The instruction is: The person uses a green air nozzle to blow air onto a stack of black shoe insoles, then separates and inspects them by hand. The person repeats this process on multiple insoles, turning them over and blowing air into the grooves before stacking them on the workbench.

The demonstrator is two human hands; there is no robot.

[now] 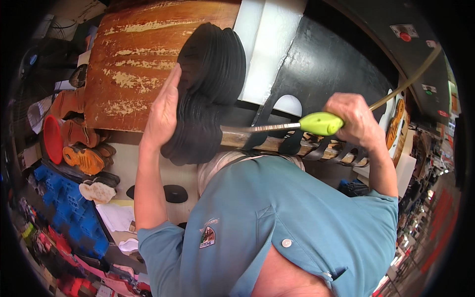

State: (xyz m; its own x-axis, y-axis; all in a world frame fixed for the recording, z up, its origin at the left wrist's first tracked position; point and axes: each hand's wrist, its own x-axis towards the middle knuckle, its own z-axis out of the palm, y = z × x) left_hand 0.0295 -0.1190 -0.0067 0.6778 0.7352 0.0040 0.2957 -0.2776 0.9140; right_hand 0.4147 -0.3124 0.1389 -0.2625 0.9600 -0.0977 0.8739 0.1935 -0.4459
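A thick stack of black shoe soles (200,94) stands in front of me, its layered edges facing right. My left hand (167,111) lies flat against the left side of the stack, fingers stretched out and thumb hidden. In my right hand (354,119) is a brush-like tool (320,123) with a lime-green handle and a thin metal shaft. Its far end is blurred and reaches the right edge of the stack. A yellowish hose (405,81) runs from behind my right hand to the upper right.
A scratched brown wooden board (133,64) lies left of the stack, a black surface (331,64) to the right. Black straps (321,148) hang over a bar before my body. Orange-brown shoes (84,158), a red bowl (53,138) and a blue plastic crate (64,203) are at left.
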